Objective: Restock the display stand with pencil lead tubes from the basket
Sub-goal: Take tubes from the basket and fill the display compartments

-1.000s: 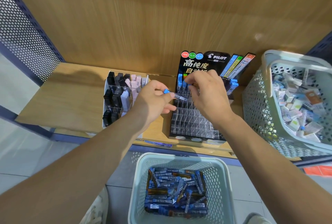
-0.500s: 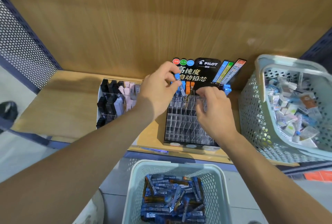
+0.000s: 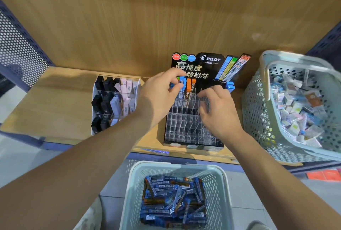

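The person leans over a wooden shelf (image 3: 55,104), both bare arms reaching to the black display stand (image 3: 184,130) with its clear grid of slots. The left grip (image 3: 162,93) is clamped on a blue-capped lead tube (image 3: 182,80) - thumb below, forefinger curled over the top - right at the stand's back row, beside two orange-capped tubes (image 3: 189,84) standing upright in their slots. The tube stands nearly upright, its cap showing between the fingertips and its lower end hidden behind the thumb.

The right grip (image 3: 217,108) hovers over the middle rows, fingers curled downward toward the slots; whether it holds anything I cannot tell. More blue caps (image 3: 230,86) show at the stand's far right corner, just beyond its knuckles.

The stock - a heap of blue-packed lead tubes (image 3: 175,198) - lies in the pale basket (image 3: 177,166) on the floor below the shelf edge, well apart from both grips. On the shelf, a clear organizer (image 3: 114,100) of black and pink items sits left of the stand, and a second basket (image 3: 258,104) of small boxes sits to its right.
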